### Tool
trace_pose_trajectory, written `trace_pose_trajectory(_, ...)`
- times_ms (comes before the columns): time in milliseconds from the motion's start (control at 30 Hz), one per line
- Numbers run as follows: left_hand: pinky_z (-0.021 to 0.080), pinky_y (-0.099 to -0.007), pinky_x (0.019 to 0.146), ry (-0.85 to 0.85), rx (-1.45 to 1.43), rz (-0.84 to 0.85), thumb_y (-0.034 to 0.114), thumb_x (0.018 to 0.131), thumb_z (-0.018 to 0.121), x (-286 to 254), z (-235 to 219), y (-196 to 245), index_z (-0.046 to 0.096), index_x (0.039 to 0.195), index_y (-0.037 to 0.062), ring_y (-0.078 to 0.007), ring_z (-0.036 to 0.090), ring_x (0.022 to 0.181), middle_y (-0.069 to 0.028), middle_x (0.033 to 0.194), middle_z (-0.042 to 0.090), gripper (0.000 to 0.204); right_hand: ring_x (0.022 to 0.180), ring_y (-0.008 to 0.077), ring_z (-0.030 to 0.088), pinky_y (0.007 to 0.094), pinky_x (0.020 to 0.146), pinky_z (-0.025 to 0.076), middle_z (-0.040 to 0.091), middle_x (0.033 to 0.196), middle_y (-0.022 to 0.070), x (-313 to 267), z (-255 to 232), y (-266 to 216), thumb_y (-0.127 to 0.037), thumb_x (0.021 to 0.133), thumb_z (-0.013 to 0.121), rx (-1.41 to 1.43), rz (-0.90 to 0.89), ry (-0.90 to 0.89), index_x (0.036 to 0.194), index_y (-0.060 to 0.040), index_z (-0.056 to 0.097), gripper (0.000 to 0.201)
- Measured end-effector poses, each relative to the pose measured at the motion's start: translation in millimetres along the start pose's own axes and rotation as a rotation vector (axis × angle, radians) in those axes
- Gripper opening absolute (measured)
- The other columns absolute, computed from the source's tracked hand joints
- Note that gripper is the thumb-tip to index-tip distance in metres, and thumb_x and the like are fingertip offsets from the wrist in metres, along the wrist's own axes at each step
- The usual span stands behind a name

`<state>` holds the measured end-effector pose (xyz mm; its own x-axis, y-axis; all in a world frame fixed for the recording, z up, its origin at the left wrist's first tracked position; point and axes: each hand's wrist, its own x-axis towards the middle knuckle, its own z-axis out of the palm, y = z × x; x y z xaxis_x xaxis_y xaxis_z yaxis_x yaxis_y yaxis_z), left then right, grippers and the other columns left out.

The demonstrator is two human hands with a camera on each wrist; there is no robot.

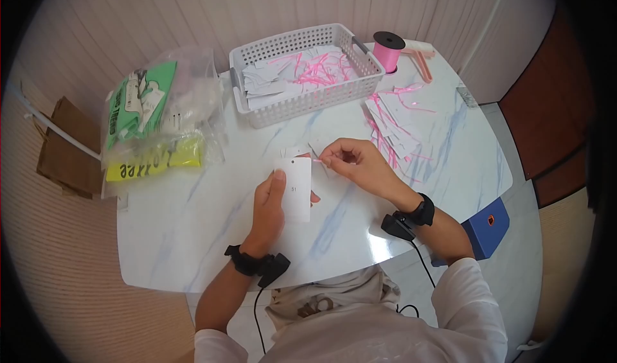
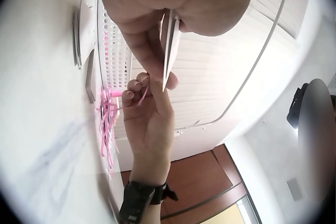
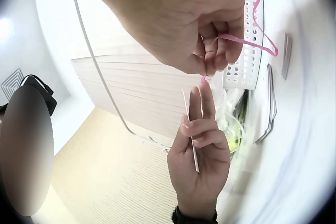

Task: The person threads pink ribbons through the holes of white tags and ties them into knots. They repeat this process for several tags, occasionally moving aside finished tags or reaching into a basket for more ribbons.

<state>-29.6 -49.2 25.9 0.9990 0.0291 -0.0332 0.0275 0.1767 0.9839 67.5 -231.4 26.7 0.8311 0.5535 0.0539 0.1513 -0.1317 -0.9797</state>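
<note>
My left hand (image 1: 270, 202) holds a white card (image 1: 297, 193) upright, thumb on its face; the card has a small hole near its top and small print. Seen from the right wrist, the card (image 3: 191, 134) stands edge-on between the left hand's fingers. Just right of the card's top, my right hand (image 1: 360, 167) pinches a thin pink ribbon (image 3: 247, 42) between thumb and fingertips, and the ribbon trails out past its curled fingers. In the left wrist view the right hand (image 2: 149, 121) is close to the card (image 2: 170, 53).
A white perforated basket (image 1: 308, 96) holds cards and pink ribbons. Behind the right hand lie ribboned cards (image 1: 393, 128), a pink ribbon spool (image 1: 387, 56) and pink scissors-like handles (image 1: 422, 64). Plastic bags (image 1: 160, 112) lie at left. More cards lie on the table (image 1: 180, 234) beyond the held card.
</note>
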Motion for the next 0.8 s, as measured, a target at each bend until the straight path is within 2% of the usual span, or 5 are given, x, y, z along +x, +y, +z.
trace_pose_trajectory(267, 0.048, -0.0229, 0.062, -0.015, 0.022, -0.018, 0.037, 0.103, 0.022, 0.3, -1.0, -1.3, 0.053, 0.125, -0.0003, -0.0095, 0.058, 0.065, -0.01, 0.079, 0.067, 0.053, 0.063, 0.0046, 0.047, 0.0215, 0.06, 0.042, 0.058, 0.071, -0.0024, 0.0, 2.1, 0.4, -0.013, 0.088, 0.063, 0.012, 0.011, -0.021, 0.094, -0.0016, 0.068, 0.014)
trace_pose_trajectory(567, 0.049, -0.0233, 0.062, -0.013, 0.067, 0.024, 0.036, 0.103, 0.02, 3.7, -1.9, -4.4, 0.055, 0.123, 0.0007, -0.0095, 0.059, 0.066, -0.0093, 0.079, 0.067, 0.054, 0.066, 0.006, 0.05, 0.0231, 0.062, 0.043, 0.064, 0.081, 0.0001, 0.1, 3.0, 1.5, -0.016, 0.091, 0.06, -0.075, -0.014, 0.02, 0.097, -0.0027, 0.066, 0.016)
trace_pose_trajectory(633, 0.048, -0.0234, 0.063, -0.016, 0.062, 0.006, 0.044, 0.102, 0.025, 3.1, -2.2, -3.5, 0.052, 0.125, -0.0047, -0.0122, 0.06, 0.069, -0.0099, 0.079, 0.065, 0.06, 0.066, 0.0064, 0.05, 0.0232, 0.062, 0.043, 0.064, 0.08, 0.0003, -0.4, 3.3, -0.3, -0.017, 0.091, 0.061, -0.073, -0.016, 0.021, 0.097, -0.0029, 0.066, 0.016)
trace_pose_trajectory(800, 0.048, -0.0237, 0.062, -0.013, 0.037, 0.017, 0.046, 0.101, 0.027, 2.1, -1.1, -1.8, 0.052, 0.124, -0.0056, -0.0127, 0.06, 0.069, -0.0104, 0.08, 0.065, 0.062, 0.07, 0.006, 0.052, 0.0227, 0.064, 0.042, 0.063, 0.084, -0.0005, -1.1, 3.5, 1.5, -0.016, 0.092, 0.06, -0.108, -0.033, 0.016, 0.097, -0.0031, 0.066, 0.015)
